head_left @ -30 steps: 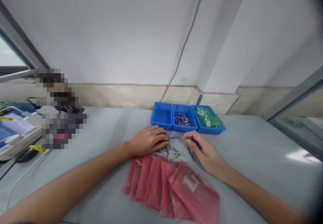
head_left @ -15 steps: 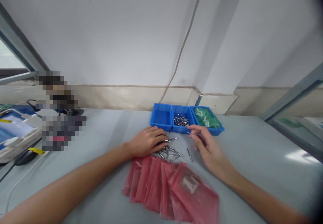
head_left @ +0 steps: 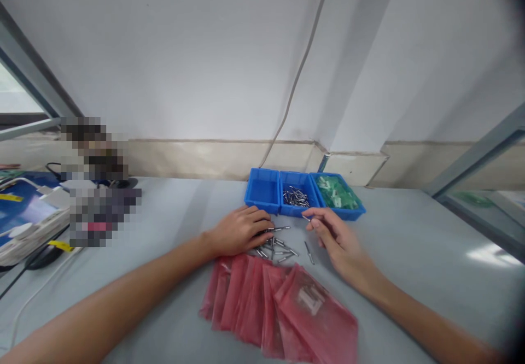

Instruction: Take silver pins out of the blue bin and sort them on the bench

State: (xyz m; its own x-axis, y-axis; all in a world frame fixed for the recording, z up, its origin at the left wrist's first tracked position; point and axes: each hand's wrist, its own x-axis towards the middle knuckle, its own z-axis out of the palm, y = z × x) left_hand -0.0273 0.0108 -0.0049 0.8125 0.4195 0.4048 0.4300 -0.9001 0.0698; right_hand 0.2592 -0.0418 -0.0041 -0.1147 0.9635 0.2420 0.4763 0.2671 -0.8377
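My right hand (head_left: 334, 238) pinches one small metal pin (head_left: 306, 219), rivet-like in shape, between thumb and fingertips, just in front of the blue bins. Palm down, my left hand (head_left: 244, 230) rests on the table with its fingers curled at a loose pile of similar metal pins (head_left: 281, 246). One pin juts out between its thumb and fingers; the part under the hand is hidden. A single pin (head_left: 309, 253) lies apart, between the pile and my right hand. Close in front, several red translucent bags (head_left: 250, 304) are fanned out; the top one shows pale and metal pieces inside.
Three joined blue bins stand near the wall: a left bin (head_left: 262, 186) with a bare floor, a middle bin (head_left: 296, 209) with metal pins, a right bin (head_left: 348, 213) with green bags. At left are cables, a white power strip (head_left: 36, 230) and a blurred-out area.
My right hand has shifted slightly left, and the pin in its fingertips has turned. My left hand stays at the pile, and the bags and bins have not moved.
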